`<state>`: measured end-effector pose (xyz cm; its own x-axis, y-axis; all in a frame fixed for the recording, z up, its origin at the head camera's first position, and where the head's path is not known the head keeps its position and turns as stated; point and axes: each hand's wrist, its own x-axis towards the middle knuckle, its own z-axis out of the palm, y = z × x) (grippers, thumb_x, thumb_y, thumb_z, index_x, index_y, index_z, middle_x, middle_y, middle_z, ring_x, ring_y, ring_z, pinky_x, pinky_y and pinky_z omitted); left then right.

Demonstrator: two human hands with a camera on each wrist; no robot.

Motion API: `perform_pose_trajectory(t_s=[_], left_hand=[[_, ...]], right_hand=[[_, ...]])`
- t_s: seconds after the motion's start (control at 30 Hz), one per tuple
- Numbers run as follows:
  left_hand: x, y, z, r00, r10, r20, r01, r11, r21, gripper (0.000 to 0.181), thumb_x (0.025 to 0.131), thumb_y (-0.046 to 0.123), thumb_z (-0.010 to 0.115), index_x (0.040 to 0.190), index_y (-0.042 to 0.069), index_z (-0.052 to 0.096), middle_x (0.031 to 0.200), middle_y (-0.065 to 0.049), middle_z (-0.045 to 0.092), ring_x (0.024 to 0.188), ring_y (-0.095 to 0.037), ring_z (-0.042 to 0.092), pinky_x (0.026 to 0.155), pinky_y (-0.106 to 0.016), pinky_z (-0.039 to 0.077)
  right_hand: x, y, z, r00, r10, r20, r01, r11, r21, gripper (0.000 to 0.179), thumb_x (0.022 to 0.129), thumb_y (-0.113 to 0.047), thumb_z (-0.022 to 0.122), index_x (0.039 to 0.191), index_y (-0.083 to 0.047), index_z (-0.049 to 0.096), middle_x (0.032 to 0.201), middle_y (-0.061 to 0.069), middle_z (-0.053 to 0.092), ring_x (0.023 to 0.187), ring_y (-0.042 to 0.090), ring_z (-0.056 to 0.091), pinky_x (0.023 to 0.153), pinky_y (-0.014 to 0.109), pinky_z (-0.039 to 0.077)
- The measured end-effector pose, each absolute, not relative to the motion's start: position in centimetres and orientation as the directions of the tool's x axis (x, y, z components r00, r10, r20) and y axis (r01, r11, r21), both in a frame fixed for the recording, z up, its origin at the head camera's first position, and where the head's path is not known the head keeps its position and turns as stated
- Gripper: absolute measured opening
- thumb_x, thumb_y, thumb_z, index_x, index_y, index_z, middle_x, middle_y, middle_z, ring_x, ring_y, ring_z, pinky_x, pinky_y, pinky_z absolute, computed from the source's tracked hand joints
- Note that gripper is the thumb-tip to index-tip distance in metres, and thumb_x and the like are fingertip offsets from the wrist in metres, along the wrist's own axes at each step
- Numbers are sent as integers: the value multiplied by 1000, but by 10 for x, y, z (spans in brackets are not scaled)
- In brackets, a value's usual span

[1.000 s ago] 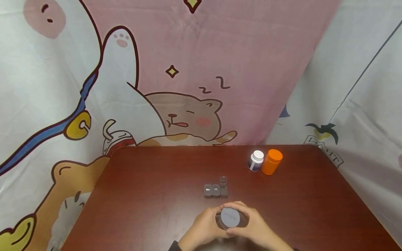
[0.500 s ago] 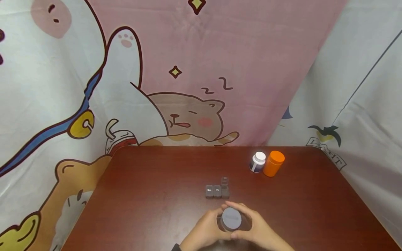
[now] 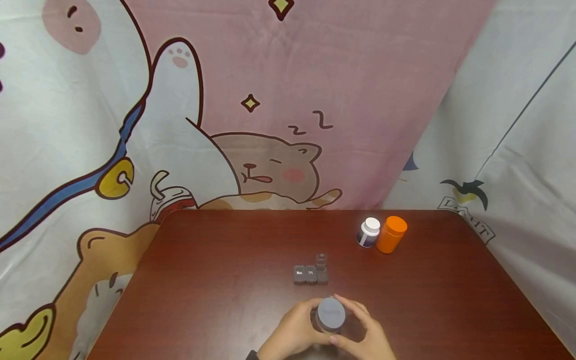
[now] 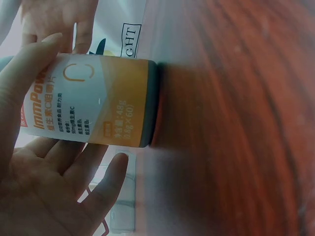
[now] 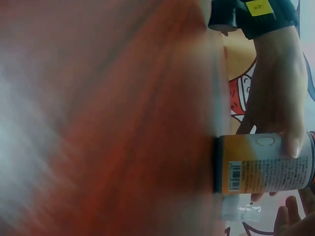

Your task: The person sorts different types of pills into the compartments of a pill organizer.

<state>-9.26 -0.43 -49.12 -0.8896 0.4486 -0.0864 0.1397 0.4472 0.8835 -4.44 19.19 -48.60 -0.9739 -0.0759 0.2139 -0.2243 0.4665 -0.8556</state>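
Observation:
A vitamin C tablet bottle with a white and orange label is upright near the table's front edge. Its grey lid faces up in the head view. My left hand grips the bottle's side, thumb across the label. From the right, my right hand curves round the lid, index finger behind and thumb in front, with a gap to the palm. Whether the base touches the table cannot be told. Just beyond the hands lies a small grey pill organizer, its right compartment lid raised.
A white-capped bottle and an orange jar stand side by side toward the back right of the dark red wooden table. A printed cartoon curtain hangs behind and around the table.
My right hand has turned and its fingers spread a little wider round the lid. The left hand keeps its grip. The head view has shifted slightly.

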Motion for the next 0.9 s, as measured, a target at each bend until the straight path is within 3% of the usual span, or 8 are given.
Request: perform_pose_trajectory(t_s=[0.2,0.4,0.57,0.73,0.8,0.9], left_hand=[[-94,-5,-494,-877,475,-71,157,423,892,58,76,32,95,128,17,72,121,7,75,113,-13,69,99,-45,57],[-95,-5,-494,-884,465,-53,176,435,883,60,73,36,96,124,14,72,112,11,76,104,-4,67,90,-33,56],[-95,-5,-494,-883,467,-53,173,427,888,60,72,31,97,124,13,72,110,9,76,101,-4,67,87,-30,55],[-95,-4,-495,-877,481,-24,207,421,883,62,72,29,97,127,17,72,112,8,76,101,-2,67,89,-28,56],[-95,-3,-495,-876,482,-15,212,414,886,60,71,28,97,125,19,72,110,8,76,100,-2,67,88,-28,56],[-95,-2,-495,-876,482,-7,217,406,888,61,71,26,97,126,18,72,112,7,77,101,-2,67,90,-28,56]], right_hand=[[-65,201,-486,-933,-259,251,-343,419,-841,68,74,-15,94,137,-18,67,128,-7,66,116,-2,56,93,26,50],[-100,218,-480,-783,-552,286,-499,283,-819,65,75,-13,94,134,-13,68,124,-2,69,113,6,60,97,26,48],[-133,228,-469,-632,-769,95,-363,185,-913,61,81,-13,90,138,-19,67,129,0,69,116,10,60,103,28,45],[-158,229,-466,-448,-893,48,-300,100,-949,56,88,-25,85,140,-12,66,132,7,69,118,13,60,104,31,47],[-162,229,-465,-411,-910,52,-302,82,-950,57,89,-29,84,140,-11,65,133,7,69,118,12,60,105,31,47],[-158,229,-463,-426,-903,61,-317,86,-945,60,88,-25,85,143,-11,63,136,6,69,119,12,59,106,30,45]])
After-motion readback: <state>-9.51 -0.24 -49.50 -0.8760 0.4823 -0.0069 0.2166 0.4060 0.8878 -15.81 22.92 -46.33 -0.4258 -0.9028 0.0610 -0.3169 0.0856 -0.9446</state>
